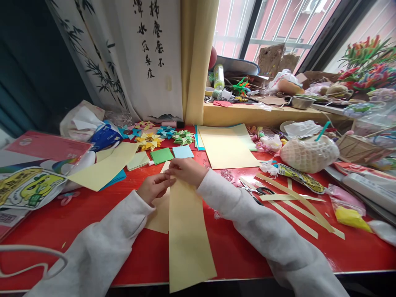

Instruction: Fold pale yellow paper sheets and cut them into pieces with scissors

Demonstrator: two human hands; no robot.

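Observation:
A long sheet of pale yellow paper (188,231) runs from my hands toward the table's front edge, its near end reaching past it. My left hand (156,187) pinches the paper's far left corner between bent fingers. Right beside it, my right hand (185,170) is closed on the same far end, and the two sets of fingertips almost meet. Under the sheet, partly hidden, another piece of yellow paper (159,214) lies on the red table (139,268).
Scissors (253,189) and several cut paper strips (293,206) lie to the right. Beyond my hands are green square papers (161,155), folded paper stars (149,141) and a stack of yellow sheets (229,146). A white cable (34,248) loops at the lower left.

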